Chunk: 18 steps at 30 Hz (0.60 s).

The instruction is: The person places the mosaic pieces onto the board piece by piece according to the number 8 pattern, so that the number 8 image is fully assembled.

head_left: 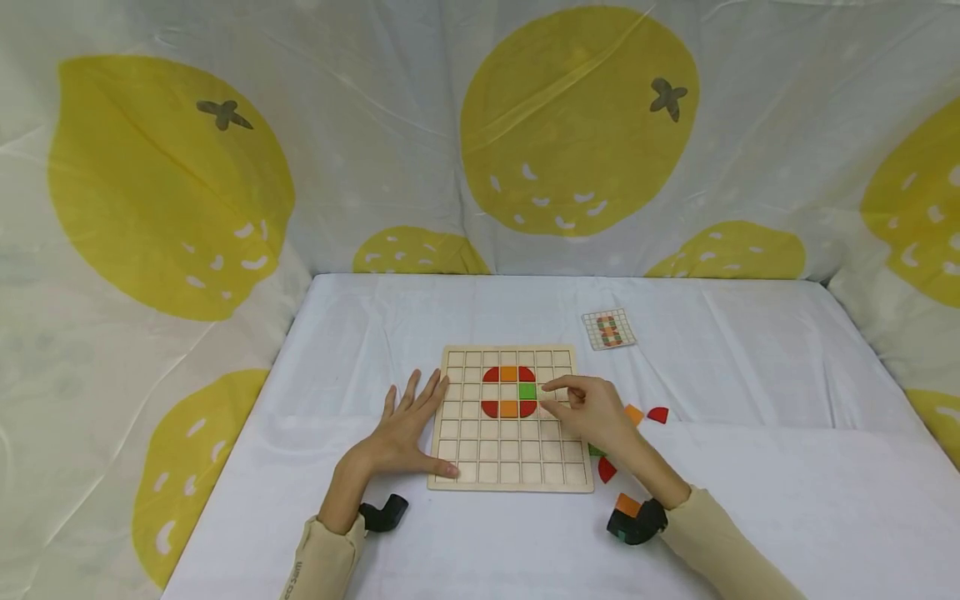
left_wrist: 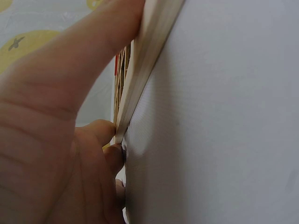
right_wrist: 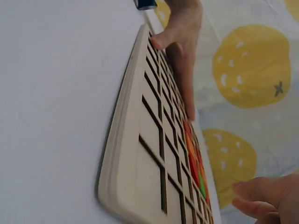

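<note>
A square wooden grid board [head_left: 510, 473] lies flat on the cloth. On it, red quarter-circle pieces [head_left: 491, 375] sit at the corners of a small pattern, with orange squares [head_left: 508, 374] between them and one green square [head_left: 527, 392] on its right side. My left hand [head_left: 397, 437] is spread, thumb and fingertips resting on the board's left edge; the left wrist view shows the thumb [left_wrist: 93, 51] against the rim. My right hand [head_left: 596, 408] hovers just right of the green square, thumb and index finger a little apart. Nothing shows between these fingertips [right_wrist: 243, 189].
Loose pieces lie right of the board, partly under my right arm: an orange square [head_left: 634, 414], red quarter-circles [head_left: 657, 414], a mostly hidden green piece [head_left: 596, 450] and another orange piece [head_left: 627, 505]. A small pattern card [head_left: 608, 329] lies behind, at the right.
</note>
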Available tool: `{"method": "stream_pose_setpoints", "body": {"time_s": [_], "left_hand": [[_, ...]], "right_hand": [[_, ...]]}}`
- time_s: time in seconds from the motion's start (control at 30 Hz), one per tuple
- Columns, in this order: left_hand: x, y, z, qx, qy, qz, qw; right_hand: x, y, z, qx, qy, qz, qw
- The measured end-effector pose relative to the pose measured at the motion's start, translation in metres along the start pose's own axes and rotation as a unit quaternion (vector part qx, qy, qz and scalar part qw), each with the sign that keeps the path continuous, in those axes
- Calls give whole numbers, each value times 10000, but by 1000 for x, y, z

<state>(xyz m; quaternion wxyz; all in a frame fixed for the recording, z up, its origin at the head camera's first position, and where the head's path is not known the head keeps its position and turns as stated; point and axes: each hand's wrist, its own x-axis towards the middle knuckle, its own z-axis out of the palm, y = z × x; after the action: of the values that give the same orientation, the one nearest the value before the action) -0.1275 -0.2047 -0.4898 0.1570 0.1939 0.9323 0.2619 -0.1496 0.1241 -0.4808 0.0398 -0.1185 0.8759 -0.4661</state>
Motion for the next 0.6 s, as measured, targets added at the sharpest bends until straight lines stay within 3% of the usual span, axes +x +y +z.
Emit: {"method": "stream_pose_setpoints", "body": {"time_s": [0.3, 0.43, 0.6], "left_hand": [[-1, 0, -1, 3, 19, 47, 10000], [-1, 0, -1, 25, 24, 53, 10000], [-1, 0, 0, 14, 7, 49, 10000]], "right_hand": [[-28, 37, -57, -650, 714, 319, 9948], [-36, 49, -71, -859, 979, 415, 9906], [-46, 63, -81, -983, 1013, 668, 9877]]}}
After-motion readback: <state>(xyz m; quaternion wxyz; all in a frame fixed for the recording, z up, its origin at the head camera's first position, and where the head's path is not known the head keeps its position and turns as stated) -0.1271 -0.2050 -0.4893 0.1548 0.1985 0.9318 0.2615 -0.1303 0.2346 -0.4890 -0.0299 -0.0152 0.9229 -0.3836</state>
